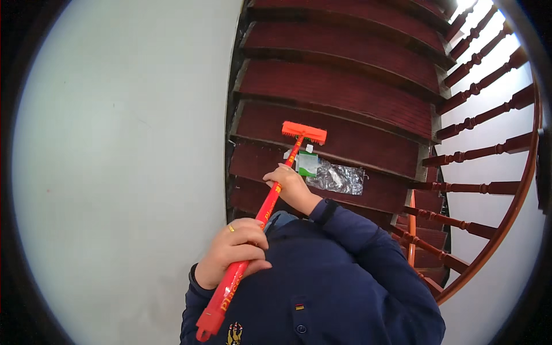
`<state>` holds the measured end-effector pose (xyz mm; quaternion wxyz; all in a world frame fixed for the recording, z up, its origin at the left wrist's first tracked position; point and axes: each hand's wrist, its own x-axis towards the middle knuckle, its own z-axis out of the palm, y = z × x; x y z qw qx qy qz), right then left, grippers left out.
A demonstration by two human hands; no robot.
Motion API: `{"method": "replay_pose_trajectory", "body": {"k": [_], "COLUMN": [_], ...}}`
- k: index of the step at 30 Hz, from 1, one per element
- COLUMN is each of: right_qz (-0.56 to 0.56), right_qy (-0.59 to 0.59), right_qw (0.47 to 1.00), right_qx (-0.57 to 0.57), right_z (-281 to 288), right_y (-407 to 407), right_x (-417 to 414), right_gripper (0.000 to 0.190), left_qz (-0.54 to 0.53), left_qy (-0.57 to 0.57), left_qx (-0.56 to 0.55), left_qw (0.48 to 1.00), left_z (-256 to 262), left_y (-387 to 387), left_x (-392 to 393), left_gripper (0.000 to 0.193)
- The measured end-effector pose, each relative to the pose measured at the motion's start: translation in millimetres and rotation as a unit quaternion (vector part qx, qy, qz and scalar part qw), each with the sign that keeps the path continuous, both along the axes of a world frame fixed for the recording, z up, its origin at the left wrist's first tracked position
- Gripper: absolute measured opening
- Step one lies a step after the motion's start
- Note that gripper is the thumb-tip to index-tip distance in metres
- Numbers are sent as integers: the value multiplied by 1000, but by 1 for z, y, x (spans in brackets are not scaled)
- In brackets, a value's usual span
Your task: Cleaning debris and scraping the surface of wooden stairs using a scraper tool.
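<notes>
A long-handled brush has a glossy red pole (pixel 268 205) bearing yellow writing and an orange brush head (pixel 304 132) with short bristles. My left hand (pixel 238 250), with a gold-coloured ring on one finger, wraps the pole near its hanging-loop end. Farther along, my right hand (pixel 291 184) grips the pole closer to the head. The head lies over the front part of a dark red stair tread (pixel 366 140). On the tread below it, beside the pole, are a crumpled clear plastic bag (pixel 340 177) and a green-and-white packet (pixel 308 164). Small white scraps (pixel 309 148) lie near the packet.
A plain white wall (pixel 129 129) borders the stairs on the left. Along the right runs a curved wooden handrail (pixel 524 194) with turned balusters (pixel 478 187). More stair treads (pixel 345 39) extend beyond the brush, and lower steps (pixel 427 241) show between the balusters.
</notes>
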<state>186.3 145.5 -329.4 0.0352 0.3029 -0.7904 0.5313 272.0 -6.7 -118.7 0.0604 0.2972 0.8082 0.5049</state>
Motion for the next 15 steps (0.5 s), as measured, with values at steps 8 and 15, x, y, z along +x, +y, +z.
{"method": "replay_pose_trajectory", "body": {"k": [8,15], "right_qz": [-37,36], "right_qy": [-26,-37], "right_qw": [996,990], "right_qx": [72,132], "right_z": [-34,-45], "right_y": [23,0], "right_x": [-26,-27], "right_gripper": [10,11], "left_qz": [-3,-20], "left_qy": [-51,-1], "left_qx": [185,229], "left_qw": [981,973], "left_z": [-33,-30], "left_y": [-20,-39], "left_x": [-2,-8], "left_gripper": [28,30]}}
